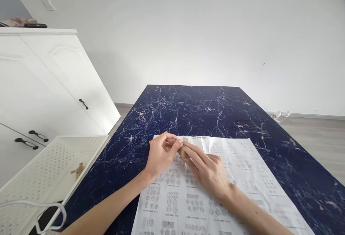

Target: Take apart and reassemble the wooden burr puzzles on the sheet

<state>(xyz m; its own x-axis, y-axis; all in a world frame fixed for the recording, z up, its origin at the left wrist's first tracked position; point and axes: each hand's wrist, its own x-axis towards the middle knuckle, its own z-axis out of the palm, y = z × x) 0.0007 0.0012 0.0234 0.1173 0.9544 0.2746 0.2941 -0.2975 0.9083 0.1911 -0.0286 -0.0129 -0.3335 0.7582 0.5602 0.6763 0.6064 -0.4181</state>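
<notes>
My left hand (161,154) and my right hand (207,169) meet above a printed instruction sheet (242,170) that lies on a dark blue marble-patterned table (205,109). Between the fingertips of both hands sits a small tan wooden piece (184,148); both hands pinch it. The sheet shows rows of small diagrams. Most of the wooden piece is hidden by my fingers.
A white perforated basket (54,170) stands left of the table and holds a small wooden cross-shaped part (77,170). A white cabinet with dark handles (37,94) stands further left. A white wall runs behind the table, and wooden floor lies to the right.
</notes>
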